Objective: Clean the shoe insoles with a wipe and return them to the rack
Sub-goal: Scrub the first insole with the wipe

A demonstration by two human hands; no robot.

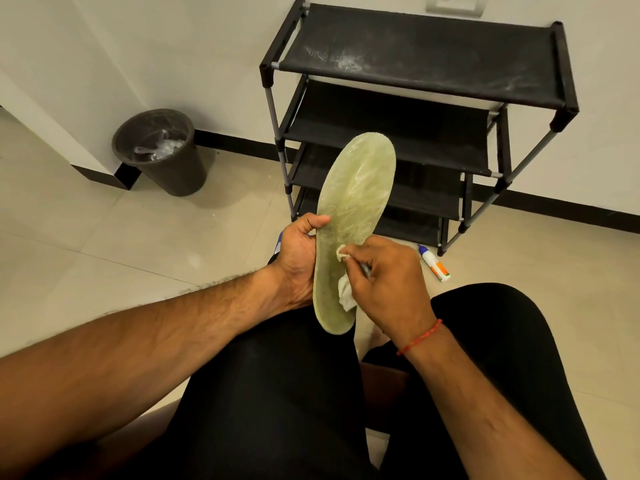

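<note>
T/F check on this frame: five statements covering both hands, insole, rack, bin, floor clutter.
1. The left hand grips the green insole by its edge. True.
2. The right hand holds nothing. False: it pinches a white wipe against the insole.
3. The shoe rack has whitish dust marks on its top shelf. True.
4. The waste bin lies tipped on its side. False: it stands upright on the floor, with clear plastic inside.
5. The small white bottle sits on the rack's top shelf. False: it lies on the floor beside the rack's front foot.
</note>
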